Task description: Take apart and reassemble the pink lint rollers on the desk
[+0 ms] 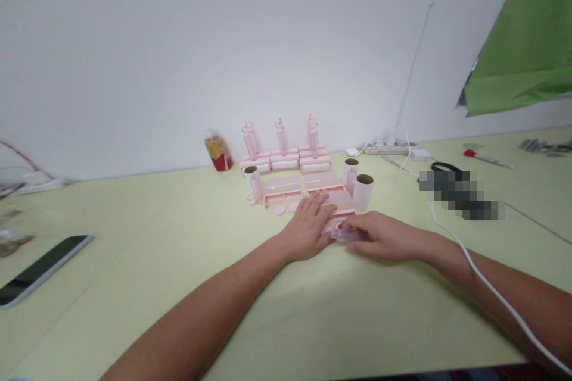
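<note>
In our right hand (379, 236), the fingers close around a translucent pale-purple plastic piece (344, 235), just in front of the open pink plastic case (342, 200) on the pale yellow-green desk (277, 315). Our left hand (306, 231) lies palm down with fingers extended, at the case's front left; we cannot tell what it covers. We see a white cardboard tube (363, 195) to the case's right and a flat round pink disc (279, 209) to its left.

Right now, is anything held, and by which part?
Right hand: clear tube, held by its right end; the other end sticks out toward the left hand. Can't tell if that hand grips anything.
</note>
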`<state>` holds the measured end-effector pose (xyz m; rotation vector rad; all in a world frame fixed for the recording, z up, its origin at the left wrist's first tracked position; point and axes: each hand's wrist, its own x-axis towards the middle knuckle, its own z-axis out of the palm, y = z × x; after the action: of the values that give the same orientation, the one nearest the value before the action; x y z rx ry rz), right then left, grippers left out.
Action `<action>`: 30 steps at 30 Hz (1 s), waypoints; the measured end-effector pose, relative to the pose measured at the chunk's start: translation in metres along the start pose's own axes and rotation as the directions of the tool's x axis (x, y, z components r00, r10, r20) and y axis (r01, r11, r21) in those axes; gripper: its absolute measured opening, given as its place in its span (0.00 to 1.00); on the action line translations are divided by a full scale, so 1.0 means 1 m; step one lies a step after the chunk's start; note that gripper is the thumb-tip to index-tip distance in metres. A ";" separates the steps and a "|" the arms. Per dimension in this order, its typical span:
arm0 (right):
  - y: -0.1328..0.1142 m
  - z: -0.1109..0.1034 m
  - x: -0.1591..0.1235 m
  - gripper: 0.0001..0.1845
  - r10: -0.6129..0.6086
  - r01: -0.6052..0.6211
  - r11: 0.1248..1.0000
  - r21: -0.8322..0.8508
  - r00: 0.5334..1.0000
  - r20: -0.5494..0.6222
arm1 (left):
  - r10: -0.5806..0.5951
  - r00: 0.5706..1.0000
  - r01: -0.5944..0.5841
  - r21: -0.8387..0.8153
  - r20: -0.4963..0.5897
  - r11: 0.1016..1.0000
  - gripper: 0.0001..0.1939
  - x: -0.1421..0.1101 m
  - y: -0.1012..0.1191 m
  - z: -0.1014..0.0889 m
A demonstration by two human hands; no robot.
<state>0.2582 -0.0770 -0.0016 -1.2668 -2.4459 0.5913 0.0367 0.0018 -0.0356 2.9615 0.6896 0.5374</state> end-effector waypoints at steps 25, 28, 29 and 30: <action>-0.018 0.007 0.003 0.18 0.132 -0.142 0.854 0.500 0.990 0.054 | -0.118 0.993 0.118 0.014 0.000 0.993 0.12 -0.055 0.021 -0.080; -0.024 0.019 0.005 0.19 0.210 -0.213 0.833 0.511 0.976 0.063 | -0.115 0.988 0.102 0.129 0.100 0.986 0.12 -0.046 0.043 -0.077; -0.026 0.023 0.006 0.20 0.222 -0.226 0.828 0.514 0.972 0.070 | -0.113 0.986 0.092 0.165 0.121 0.982 0.13 -0.042 0.052 -0.074; -0.028 0.026 0.006 0.20 0.226 -0.235 0.823 0.518 0.971 0.080 | -0.109 0.985 0.081 0.193 0.136 0.978 0.13 -0.039 0.061 -0.071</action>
<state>0.2238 -0.0922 -0.0100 -1.3158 -1.9375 1.2400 0.0049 -0.0715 0.0259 3.0775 0.9075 0.2588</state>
